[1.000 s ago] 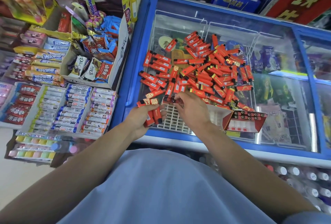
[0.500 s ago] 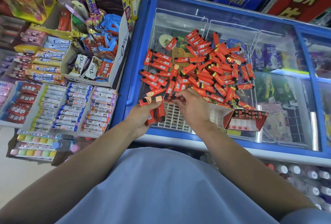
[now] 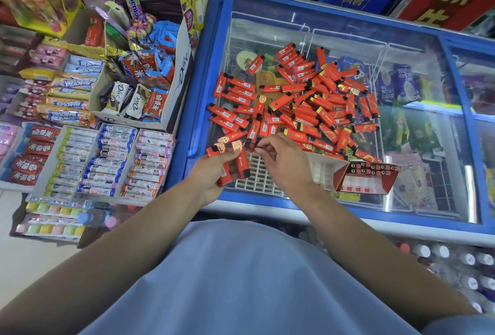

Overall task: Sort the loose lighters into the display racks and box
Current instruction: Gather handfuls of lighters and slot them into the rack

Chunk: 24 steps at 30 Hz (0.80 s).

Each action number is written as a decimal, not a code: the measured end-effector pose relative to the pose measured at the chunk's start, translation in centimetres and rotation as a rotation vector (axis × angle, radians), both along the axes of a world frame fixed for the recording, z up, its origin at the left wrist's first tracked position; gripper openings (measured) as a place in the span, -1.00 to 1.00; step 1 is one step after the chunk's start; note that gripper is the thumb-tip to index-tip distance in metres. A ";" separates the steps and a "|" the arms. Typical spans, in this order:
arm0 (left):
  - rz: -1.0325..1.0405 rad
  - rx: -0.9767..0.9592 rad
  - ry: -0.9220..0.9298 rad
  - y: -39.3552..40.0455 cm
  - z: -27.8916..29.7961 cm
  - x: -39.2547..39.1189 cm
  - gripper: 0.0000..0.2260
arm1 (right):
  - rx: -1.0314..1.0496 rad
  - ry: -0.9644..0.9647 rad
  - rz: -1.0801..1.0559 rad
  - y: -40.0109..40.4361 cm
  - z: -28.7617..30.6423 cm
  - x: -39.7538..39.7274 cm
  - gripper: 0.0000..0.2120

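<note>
Most of the sorting looks to be ahead: a wide heap of loose lighters (image 3: 308, 99) lies scattered over the glass lid of the freezer (image 3: 417, 48), and the white grid rack (image 3: 257, 174) at the near edge shows only bare cells where it can be seen between the hands. The red display box (image 3: 367, 178) just to the right of that rack has a row of black lighter tops showing along its upper edge, so some filling seems already done there, though how full it is cannot be judged from this angle. The left hand (image 3: 211, 171) is wrapped around a small bundle of lighters (image 3: 233, 164), fingers curled about their bodies with the tops fanning out toward the heap (three or four of them, the exact count is unclear). The right hand (image 3: 281, 163) hovers over the rack with its fingertips brought together at the near fringe of the heap, right beside the bundle; it appears to be pinching the end of one lighter, but the contact is too small to be certain. The bundle sits directly above the rack's left edge, while the bulk of the heap lies beyond both hands.
</note>
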<state>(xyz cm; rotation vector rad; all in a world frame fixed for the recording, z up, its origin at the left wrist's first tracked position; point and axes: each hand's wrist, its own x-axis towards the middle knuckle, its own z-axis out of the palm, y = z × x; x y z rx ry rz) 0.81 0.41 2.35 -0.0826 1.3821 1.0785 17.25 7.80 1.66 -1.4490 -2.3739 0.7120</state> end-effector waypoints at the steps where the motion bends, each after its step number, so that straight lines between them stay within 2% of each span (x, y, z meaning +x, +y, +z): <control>1: 0.010 0.003 0.005 0.1 -0.1 0.0 -0.78 | -0.107 0.071 -0.044 -0.6 0.7 -0.1 -0.80; 4: 0.025 0.019 0.007 0.3 -0.1 0.2 -0.80 | -0.458 0.124 -0.127 -2.4 1.9 -0.6 -0.62; 6: 0.023 0.036 -0.002 0.5 -0.1 0.5 -0.88 | -0.576 0.136 -0.163 -3.1 1.8 -0.7 -0.64; 10: -0.007 0.061 0.009 0.8 0.2 1.1 -0.87 | -0.750 0.362 -0.366 -2.9 2.5 0.3 -0.77; 12: 0.026 0.054 -0.011 0.8 0.0 1.0 -0.92 | -0.707 0.338 -0.385 -2.1 3.1 1.7 -0.83; 17: 0.054 -0.031 -0.012 0.2 -0.6 0.5 -0.84 | -0.433 -0.021 -0.203 0.3 4.2 4.5 -0.91; 20: 0.015 -0.050 -0.040 0.0 -0.5 0.4 -0.85 | -0.227 -0.205 -0.072 1.0 4.1 3.9 -0.86; 24: 0.001 -0.015 -0.097 0.1 -0.1 0.4 -0.91 | -0.090 -0.248 0.041 1.0 3.6 2.3 -0.73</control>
